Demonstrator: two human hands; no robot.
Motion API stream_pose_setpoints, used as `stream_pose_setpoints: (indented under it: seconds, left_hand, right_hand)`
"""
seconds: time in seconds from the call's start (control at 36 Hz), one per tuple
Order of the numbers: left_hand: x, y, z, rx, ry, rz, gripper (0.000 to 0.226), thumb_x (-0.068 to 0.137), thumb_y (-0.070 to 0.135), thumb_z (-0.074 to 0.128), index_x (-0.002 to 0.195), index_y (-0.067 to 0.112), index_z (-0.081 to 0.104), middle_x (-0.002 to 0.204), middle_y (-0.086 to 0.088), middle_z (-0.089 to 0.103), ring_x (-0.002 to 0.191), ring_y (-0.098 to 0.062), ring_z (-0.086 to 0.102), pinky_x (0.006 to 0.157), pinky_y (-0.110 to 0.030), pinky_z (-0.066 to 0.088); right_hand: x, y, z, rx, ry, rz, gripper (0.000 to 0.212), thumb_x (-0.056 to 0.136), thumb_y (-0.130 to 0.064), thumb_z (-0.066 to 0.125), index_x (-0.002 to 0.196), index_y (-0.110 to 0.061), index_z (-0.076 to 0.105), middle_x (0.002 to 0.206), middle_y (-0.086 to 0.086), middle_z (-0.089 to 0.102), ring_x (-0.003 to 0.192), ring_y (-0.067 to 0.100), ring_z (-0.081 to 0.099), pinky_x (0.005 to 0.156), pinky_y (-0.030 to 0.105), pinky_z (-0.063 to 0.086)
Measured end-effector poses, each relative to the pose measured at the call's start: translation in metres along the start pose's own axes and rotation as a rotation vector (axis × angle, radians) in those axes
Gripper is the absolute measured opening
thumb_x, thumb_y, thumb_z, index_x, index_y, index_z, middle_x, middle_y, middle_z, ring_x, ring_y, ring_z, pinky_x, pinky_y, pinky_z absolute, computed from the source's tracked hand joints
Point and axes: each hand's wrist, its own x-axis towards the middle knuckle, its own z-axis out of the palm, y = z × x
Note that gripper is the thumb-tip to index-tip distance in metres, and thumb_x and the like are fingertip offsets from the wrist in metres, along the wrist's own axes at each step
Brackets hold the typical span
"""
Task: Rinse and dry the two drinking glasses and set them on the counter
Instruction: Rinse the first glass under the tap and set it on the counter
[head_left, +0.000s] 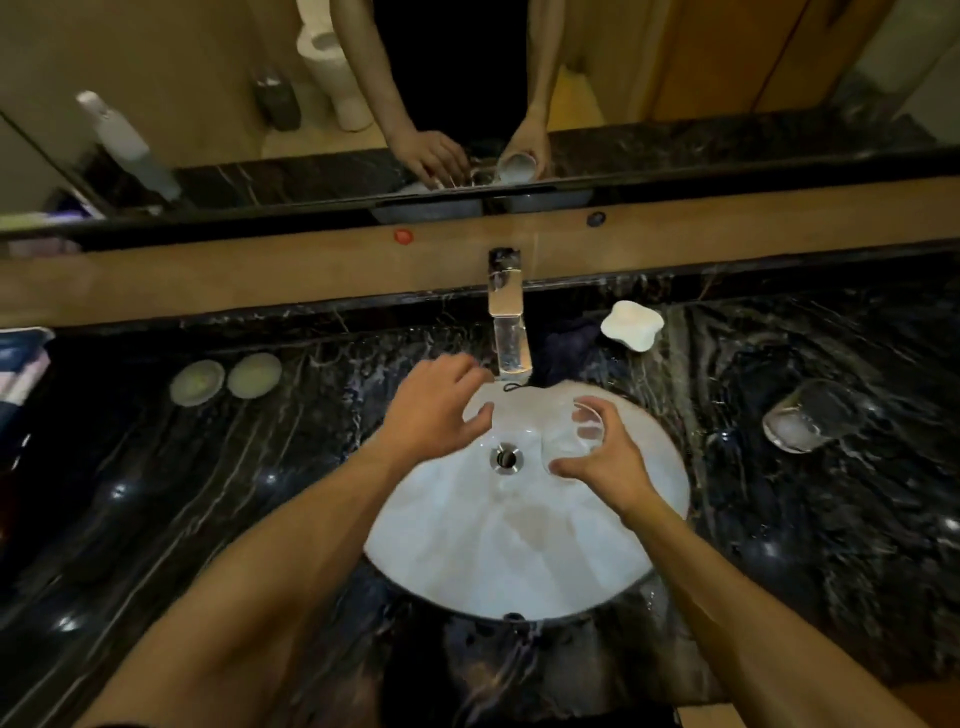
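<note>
My right hand grips a clear drinking glass tilted over the white sink basin, a little right of the drain. My left hand hovers over the basin's far left rim, just left of the chrome faucet, fingers spread and relaxed, holding nothing. I see no water stream under the spout. A second clear glass lies on its side on the dark marble counter, to the right of the sink.
A white soap dish sits behind the basin at right. Two pale round lids rest on the counter at left. A folded cloth lies at the far left edge. The mirror runs along the back.
</note>
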Motion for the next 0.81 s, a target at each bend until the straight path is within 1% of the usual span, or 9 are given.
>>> stream_pose_setpoints:
  seconds: [0.11, 0.25, 0.42, 0.5, 0.56, 0.61, 0.64, 0.75, 0.81]
  left_hand:
    - [0.033, -0.02, -0.011, 0.07, 0.029, 0.035, 0.04, 0.083, 0.039, 0.061, 0.112, 0.012, 0.06, 0.108, -0.01, 0.06, 0.093, -0.03, 0.058, 0.074, -0.04, 0.047]
    - [0.07, -0.023, -0.022, 0.03, 0.072, -0.02, 0.052, 0.081, 0.038, 0.067, 0.125, 0.013, 0.054, 0.123, -0.011, 0.056, 0.106, -0.031, 0.056, 0.082, -0.044, 0.051]
    - [0.102, -0.031, -0.02, 0.019, -0.016, 0.025, 0.053, 0.081, 0.033, 0.07, 0.129, 0.016, 0.055, 0.138, -0.009, 0.052, 0.121, -0.029, 0.053, 0.085, -0.045, 0.052]
    - [0.109, -0.034, -0.017, 0.032, 0.016, 0.088, 0.049, 0.08, 0.032, 0.071, 0.124, 0.013, 0.059, 0.134, -0.009, 0.057, 0.117, -0.03, 0.057, 0.078, -0.043, 0.052]
    - [0.111, -0.035, -0.015, 0.034, 0.078, 0.129, 0.041, 0.083, 0.033, 0.061, 0.118, 0.012, 0.063, 0.126, -0.009, 0.062, 0.108, -0.03, 0.061, 0.07, -0.04, 0.052]
    - [0.112, -0.036, -0.014, 0.032, 0.119, 0.14, 0.04, 0.084, 0.036, 0.05, 0.113, 0.013, 0.066, 0.121, -0.008, 0.065, 0.101, -0.029, 0.064, 0.065, -0.038, 0.05]
    - [0.112, -0.037, -0.014, 0.036, 0.124, 0.139, 0.04, 0.084, 0.036, 0.049, 0.113, 0.013, 0.066, 0.12, -0.007, 0.066, 0.1, -0.029, 0.064, 0.064, -0.038, 0.05]
    - [0.113, -0.04, -0.011, 0.04, 0.104, 0.131, 0.038, 0.081, 0.031, 0.069, 0.115, 0.014, 0.066, 0.12, -0.008, 0.065, 0.1, -0.029, 0.064, 0.067, -0.038, 0.052]
    - [0.113, -0.04, -0.011, 0.039, 0.088, 0.125, 0.04, 0.079, 0.03, 0.073, 0.116, 0.014, 0.066, 0.12, -0.008, 0.066, 0.101, -0.029, 0.065, 0.067, -0.039, 0.053]
  right_hand:
    - [0.016, -0.007, 0.023, 0.007, -0.046, 0.042, 0.082, 0.063, -0.007, 0.089, 0.128, -0.032, 0.045, 0.122, -0.002, 0.054, 0.11, 0.022, 0.054, 0.066, 0.018, 0.048]
    - [0.039, -0.015, 0.039, -0.031, -0.062, 0.053, 0.079, 0.062, -0.006, 0.088, 0.123, -0.033, 0.045, 0.123, -0.001, 0.053, 0.112, 0.024, 0.053, 0.081, 0.032, 0.048]
    - [0.056, -0.022, 0.045, 0.012, -0.058, 0.024, 0.078, 0.064, -0.004, 0.086, 0.12, -0.039, 0.044, 0.124, -0.006, 0.052, 0.113, 0.019, 0.051, 0.091, 0.041, 0.053]
    - [0.062, -0.022, 0.045, 0.034, -0.072, 0.027, 0.082, 0.064, -0.006, 0.087, 0.128, -0.034, 0.043, 0.129, -0.006, 0.052, 0.115, 0.018, 0.052, 0.09, 0.035, 0.051]
    - [0.066, -0.021, 0.044, 0.047, -0.083, 0.021, 0.083, 0.064, -0.006, 0.087, 0.129, -0.034, 0.043, 0.13, -0.008, 0.052, 0.117, 0.016, 0.051, 0.085, 0.027, 0.048]
    - [0.069, -0.022, 0.045, 0.049, -0.091, 0.011, 0.083, 0.064, -0.005, 0.086, 0.128, -0.035, 0.043, 0.129, -0.009, 0.053, 0.118, 0.014, 0.051, 0.081, 0.02, 0.045]
    - [0.071, -0.022, 0.045, 0.047, -0.095, 0.01, 0.083, 0.064, -0.006, 0.086, 0.129, -0.035, 0.043, 0.13, -0.008, 0.053, 0.118, 0.014, 0.051, 0.08, 0.017, 0.044]
    - [0.075, -0.024, 0.046, 0.038, -0.098, 0.002, 0.082, 0.065, -0.006, 0.086, 0.13, -0.034, 0.043, 0.131, -0.006, 0.053, 0.116, 0.013, 0.05, 0.077, 0.011, 0.041]
    - [0.075, -0.025, 0.045, 0.044, -0.103, -0.008, 0.081, 0.065, -0.005, 0.086, 0.129, -0.034, 0.043, 0.131, -0.007, 0.053, 0.117, 0.013, 0.05, 0.078, 0.011, 0.041]
